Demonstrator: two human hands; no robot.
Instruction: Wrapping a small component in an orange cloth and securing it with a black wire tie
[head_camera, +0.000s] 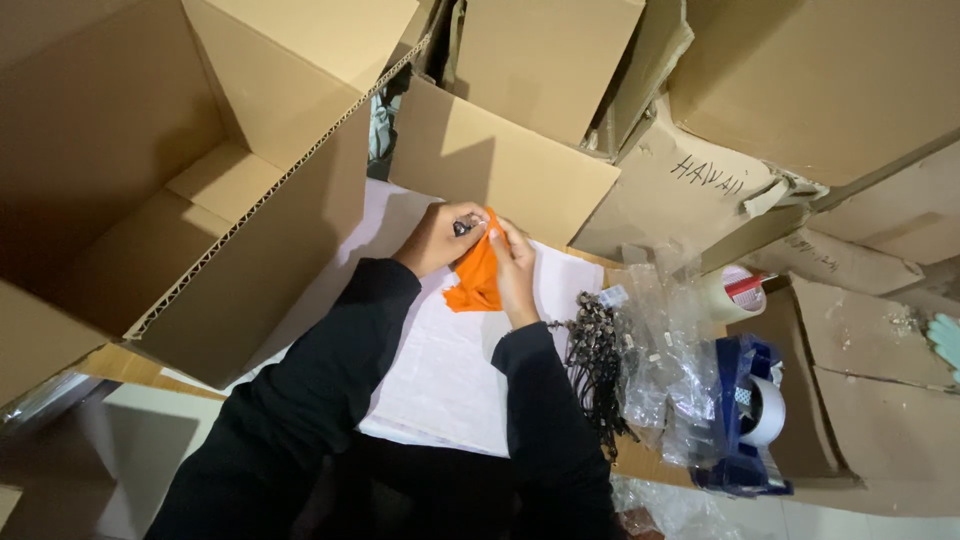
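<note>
The orange cloth (476, 275) looked light, soft and limp; I judged it best held at its top edge, where it would not slip. It lay on the white sheet (440, 370), long axis running away from me, top corner pointing toward the boxes (500, 165). My left hand (437, 238) was closed on that corner, pinching a small dark item I could not identify. My right hand (515, 270) lay along the cloth's right edge, fingers closed on it. A dark bundle of cords (592, 360) and a blue tape dispenser (750, 420) sat to the right.
</note>
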